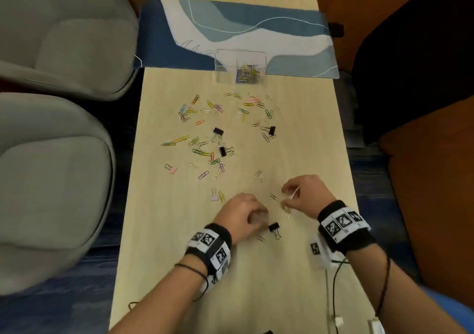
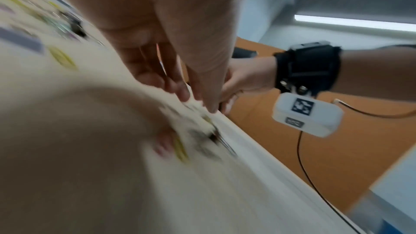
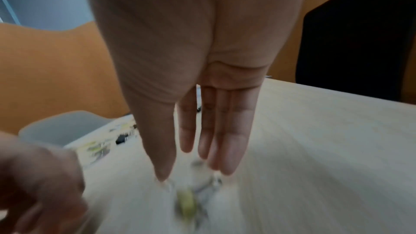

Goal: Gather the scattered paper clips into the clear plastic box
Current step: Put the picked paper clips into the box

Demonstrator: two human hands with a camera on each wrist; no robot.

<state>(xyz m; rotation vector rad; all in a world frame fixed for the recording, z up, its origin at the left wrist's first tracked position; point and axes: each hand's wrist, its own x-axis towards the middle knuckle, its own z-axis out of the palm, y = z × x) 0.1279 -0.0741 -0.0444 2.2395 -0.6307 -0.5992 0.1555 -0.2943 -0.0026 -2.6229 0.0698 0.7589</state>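
**Two hands low over the clips near the front of the table**

The right hand (image 1: 305, 195) is low over the table (image 1: 295, 118); in the right wrist view its fingers (image 3: 227, 131) are nearly straight and close together, and the tips point down at a blurry yellow clip (image 3: 186, 204) and some silver ones; the head view shows the thumb and first finger bent toward each other with something thin and pale between them, but I cannot tell if they pinch it. The left hand (image 1: 243, 215) is just beside it, knuckles up and fingers curled down onto the table; in the left wrist view its fingertips (image 2: 182, 92) touch the top; it is too blurry to tell if it holds a clip. A black binder clip (image 1: 274, 228) lies just beside the left hand, on the side of the table's front edge; a lilac binder clip (image 1: 214, 194) lies near that hand on its left.

Farther back, the paper clips (image 1: 205, 144) lie spread over the middle of the table in many colours, with more black binder clips among them; a pink binder clip (image 1: 171, 168) lies toward the left edge. The clear plastic box (image 1: 240, 66) stands beyond them, on the near edge of a blue and white cloth (image 1: 256, 31) that lies across the table; a small heap of clips (image 1: 248, 74) is in its right side. Grey chairs (image 1: 59, 51) stand by the left edge.
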